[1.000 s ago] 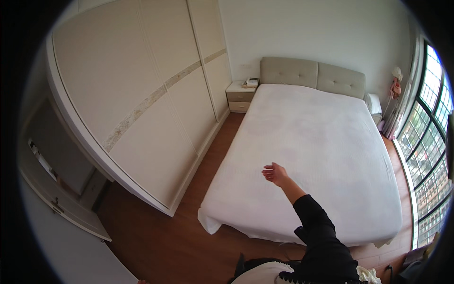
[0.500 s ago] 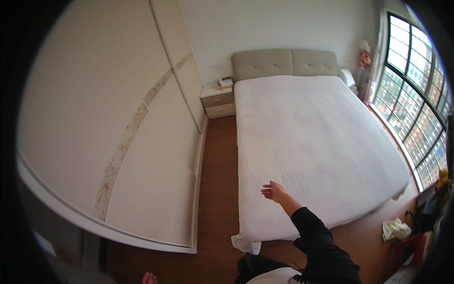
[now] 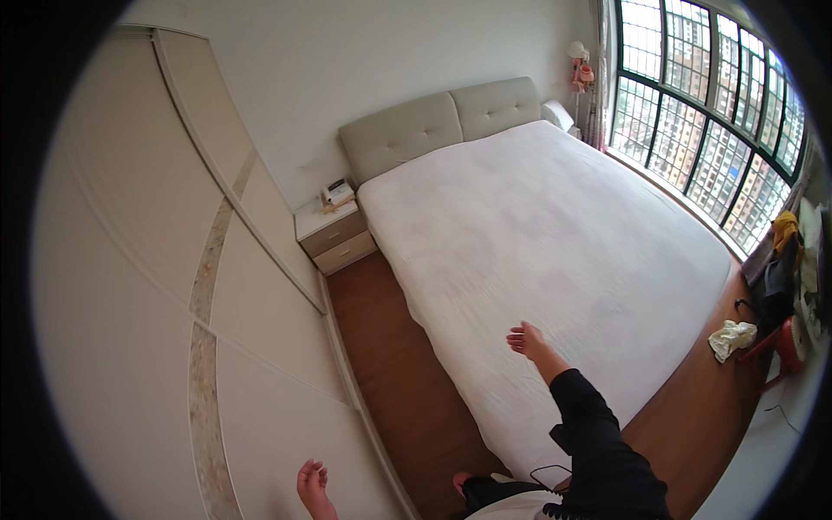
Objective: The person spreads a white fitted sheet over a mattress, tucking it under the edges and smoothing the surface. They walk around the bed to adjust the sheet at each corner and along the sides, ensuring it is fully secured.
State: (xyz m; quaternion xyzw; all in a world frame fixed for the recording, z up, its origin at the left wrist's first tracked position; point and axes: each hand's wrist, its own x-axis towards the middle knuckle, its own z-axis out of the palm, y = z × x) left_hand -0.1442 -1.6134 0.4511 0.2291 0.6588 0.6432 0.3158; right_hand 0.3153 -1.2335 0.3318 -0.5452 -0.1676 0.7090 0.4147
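A large bed with a pale, slightly wrinkled sheet (image 3: 555, 234) spreads out before me. Over its near part hangs my right hand (image 3: 525, 339), reached forward in a black sleeve, with fingers apart and nothing held. I cannot tell whether it touches the sheet. Lower left, in front of the cream wardrobe doors, my left hand (image 3: 314, 485) is raised with loosely bent, parted fingers, holding nothing. It is nearest to the wardrobe (image 3: 286, 381).
A nightstand (image 3: 334, 234) with small items stands beside the tufted headboard (image 3: 403, 130). Brown floor (image 3: 407, 381) runs between wardrobe and bed. Large windows (image 3: 711, 113) line the right side. A crumpled pale cloth (image 3: 731, 340) and a red stool (image 3: 784, 351) are at the right.
The view has turned right and tilted, and the wardrobe fills more of the left. My left hand has come further into view. My right hand stays stretched over the bed.
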